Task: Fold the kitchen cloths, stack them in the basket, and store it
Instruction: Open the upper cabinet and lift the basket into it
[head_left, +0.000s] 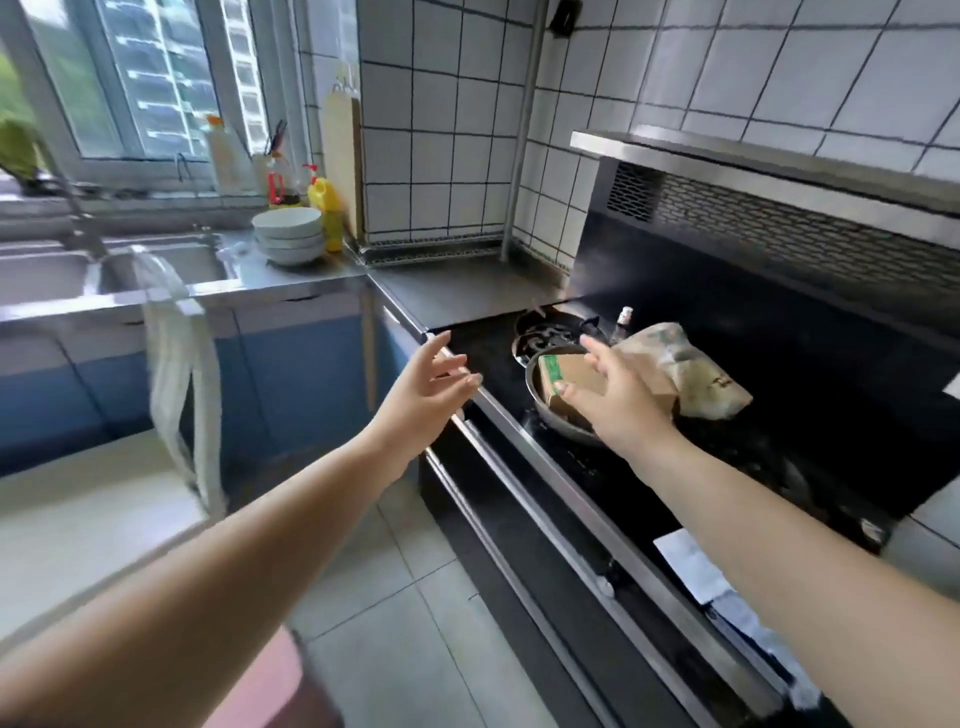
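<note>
Metal bowl (550, 415) holds a cardboard box (569, 379); left hand (431, 387) and right hand (618, 400) empty, fingers spread

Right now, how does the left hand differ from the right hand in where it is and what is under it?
The left hand hovers at the stove's front edge; the right hand reaches over the metal pan. A cardboard box lies under the right hand; nothing under the left. Both are open, holding nothing.

Single head-worn wide-angle view, facing forward and down along both outstretched forearms; the stove (675, 395) lies close, the window (130, 78) farther off.
</note>
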